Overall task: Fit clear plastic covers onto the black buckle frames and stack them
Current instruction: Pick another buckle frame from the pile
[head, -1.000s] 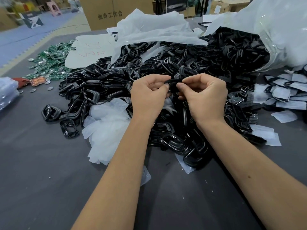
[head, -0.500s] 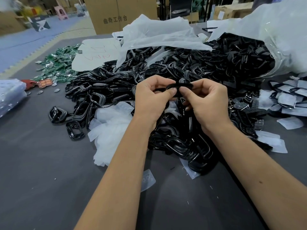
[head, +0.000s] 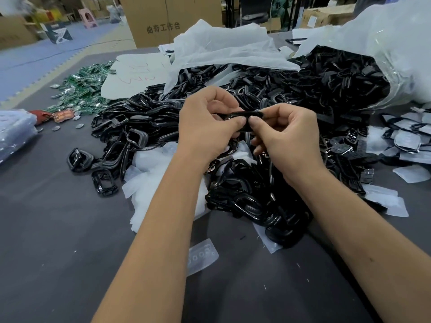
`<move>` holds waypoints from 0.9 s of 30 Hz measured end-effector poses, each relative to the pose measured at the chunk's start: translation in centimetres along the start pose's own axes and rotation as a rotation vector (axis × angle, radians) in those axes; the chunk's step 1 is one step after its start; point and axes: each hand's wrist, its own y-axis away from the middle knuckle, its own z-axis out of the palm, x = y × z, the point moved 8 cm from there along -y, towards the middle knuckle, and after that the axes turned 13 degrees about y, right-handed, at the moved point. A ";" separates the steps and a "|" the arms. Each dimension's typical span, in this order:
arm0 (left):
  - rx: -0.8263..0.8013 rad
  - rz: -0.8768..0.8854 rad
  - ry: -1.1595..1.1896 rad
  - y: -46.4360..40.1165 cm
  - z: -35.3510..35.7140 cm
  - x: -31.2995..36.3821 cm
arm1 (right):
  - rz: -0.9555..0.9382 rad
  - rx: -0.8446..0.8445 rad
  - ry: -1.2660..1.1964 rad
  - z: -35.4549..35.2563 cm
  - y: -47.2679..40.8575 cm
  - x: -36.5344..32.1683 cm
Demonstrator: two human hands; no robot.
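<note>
Pinching one black buckle frame [head: 242, 115] between them, the left hand [head: 207, 127] and the right hand [head: 286, 136] held it up above the big pile of buckle frames [head: 233, 127] that spread across the middle of the tabletop [head: 58, 229]. Both thumbs met on the near side of the frame, with the other fingers curled behind it, so each hand had a closed grip on the same piece. Whether a clear cover already sat on that frame could not be told.

More frames spilled from a clear plastic bag [head: 396, 54] toward the far right corner. White plastic sheets [head: 224, 50] lay over the back of the pile, and more white plastic [head: 151, 173] lay at its near left side, just beside the left forearm. A small clear cover [head: 201, 255] lay flat on the tabletop between the two forearms. Covered frames [head: 408, 141] lay loosely heaped at the right edge. Green packets [head: 86, 87] were scattered toward the far left, and a cardboard box [head: 170, 19] stood beyond the far edge.
</note>
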 end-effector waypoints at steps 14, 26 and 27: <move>0.449 0.007 0.262 -0.1 -11.7 -0.8 | -0.348 -0.262 0.786 12.1 3.7 -6.2; 0.481 0.014 0.343 0.3 -11.1 0.2 | -0.147 -0.259 0.301 7.4 0.7 -5.3; 0.469 0.009 0.343 0.2 -10.6 0.3 | -0.099 -0.278 0.183 6.6 0.3 -4.9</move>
